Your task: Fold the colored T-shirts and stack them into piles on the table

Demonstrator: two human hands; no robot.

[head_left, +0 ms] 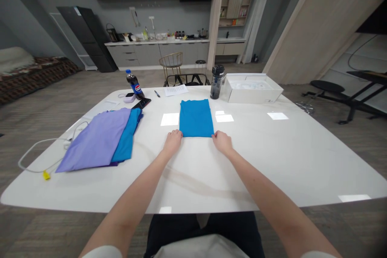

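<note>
A blue cloth (pixel 196 117), folded into a flat rectangle, lies on the white table (pixel 272 157) in front of me. My left hand (pixel 173 141) grips its near left corner, fingers closed on the edge. At the near right corner, my right hand (pixel 222 142) pinches the fabric between thumb and fingers. The near edge runs straight between both hands. To the left, a lilac cloth (pixel 96 139) is spread over another blue cloth (pixel 126 141), with darker fabric showing beneath them.
Toward the far side stand a cola bottle (pixel 135 84), a dark drinking bottle (pixel 217 82) and an open white box (pixel 252 88). A phone (pixel 141 103), a pen (pixel 157 94) and a paper sheet (pixel 176 90) lie there too. A white cable (pixel 36 143) hangs over the left edge.
</note>
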